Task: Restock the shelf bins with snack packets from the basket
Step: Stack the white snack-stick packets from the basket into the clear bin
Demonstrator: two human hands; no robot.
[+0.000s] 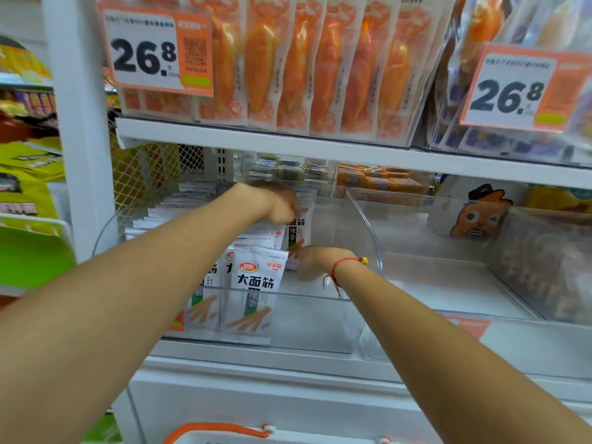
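Head view: both hands are inside the clear bin [362, 219], touching white snack packets [256, 283]. Left hand [278, 203] and right hand [312, 261] are blurry, so I cannot tell how their fingers lie.

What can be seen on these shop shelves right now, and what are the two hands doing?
White snack packets: many, white with black print, upright in clear bin.
Clear bin: one, transparent, lower shelf, right part unfilled.
Orange packets: a row, orange, upper shelf.
Price tags: two, orange and white, upper shelf front.
Basket handle: one, orange, bottom edge.
Cartoon sticker: one, orange, right.
Left hand: on packets at the back.
Right hand: red wrist string, touching packets; blurred.
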